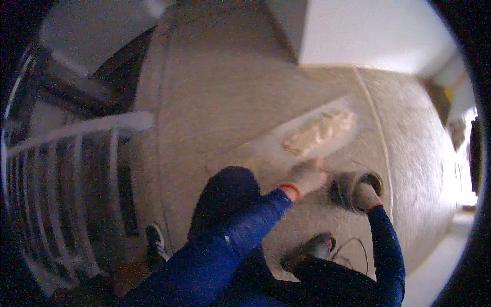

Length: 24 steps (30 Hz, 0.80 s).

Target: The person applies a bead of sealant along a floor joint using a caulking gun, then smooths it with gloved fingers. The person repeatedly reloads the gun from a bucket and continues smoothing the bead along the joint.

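Note:
My left hand [308,179], in a pale work glove with an orange cuff, is closed at the near edge of a wide, flat plastering blade [276,137]. On that blade lies a thick lump of beige plaster-like paste [322,132]. Motion blurs the blade, and the grip itself is partly hidden. To the right, my gloved right hand [365,195] reaches into the mouth of a round bucket [349,188], which is tilted. The bucket's rim hides the fingers of that hand, so what they touch inside cannot be seen.
A white railing [84,133] stands at the left beside a dark stairwell opening. A white wall corner [358,38] juts in at the top right. A thin pale strip [379,128] crosses the speckled floor [220,82]. A thin dark loop [365,250] lies near my shoe [319,246].

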Each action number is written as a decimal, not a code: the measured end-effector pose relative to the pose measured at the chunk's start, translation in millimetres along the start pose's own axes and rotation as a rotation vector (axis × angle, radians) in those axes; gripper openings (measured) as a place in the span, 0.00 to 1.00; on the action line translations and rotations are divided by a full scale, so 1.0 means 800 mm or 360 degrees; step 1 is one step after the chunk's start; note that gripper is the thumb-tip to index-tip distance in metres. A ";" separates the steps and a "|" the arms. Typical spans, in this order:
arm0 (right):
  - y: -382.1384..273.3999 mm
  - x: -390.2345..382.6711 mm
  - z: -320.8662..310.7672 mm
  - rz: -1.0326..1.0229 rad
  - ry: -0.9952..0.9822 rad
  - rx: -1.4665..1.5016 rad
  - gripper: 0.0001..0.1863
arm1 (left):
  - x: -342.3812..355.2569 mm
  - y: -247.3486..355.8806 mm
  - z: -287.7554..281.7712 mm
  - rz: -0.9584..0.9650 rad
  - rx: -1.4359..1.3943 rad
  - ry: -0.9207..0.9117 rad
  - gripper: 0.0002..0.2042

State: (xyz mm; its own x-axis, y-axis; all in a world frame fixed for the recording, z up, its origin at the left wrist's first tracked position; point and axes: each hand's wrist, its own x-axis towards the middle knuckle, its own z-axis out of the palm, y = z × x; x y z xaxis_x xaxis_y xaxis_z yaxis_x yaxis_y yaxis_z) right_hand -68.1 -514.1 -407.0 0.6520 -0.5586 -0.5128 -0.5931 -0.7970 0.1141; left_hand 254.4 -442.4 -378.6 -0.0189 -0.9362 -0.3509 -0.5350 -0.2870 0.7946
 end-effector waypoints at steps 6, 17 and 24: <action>-0.029 -0.064 -0.068 0.0337 0.0236 0.0774 0.15 | 0.075 -0.150 0.016 -0.0608 0.0575 0.0236 0.60; -0.097 -0.063 -0.056 0.0830 0.1320 0.0888 0.18 | 0.154 -0.155 0.004 -0.0248 0.1118 0.0334 0.61; -0.099 -0.058 -0.063 0.0919 0.1302 0.0855 0.14 | 0.147 -0.144 0.018 -0.0247 0.1168 0.0536 0.42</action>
State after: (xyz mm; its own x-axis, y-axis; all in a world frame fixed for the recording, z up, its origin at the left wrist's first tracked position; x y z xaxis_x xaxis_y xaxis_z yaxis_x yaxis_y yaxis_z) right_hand -27.6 -436.9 -349.1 0.2110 -0.9500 0.2300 -0.9024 -0.2798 -0.3278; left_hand 301.7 -516.3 -518.4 0.2930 -0.9409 -0.1699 -0.9291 -0.3221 0.1819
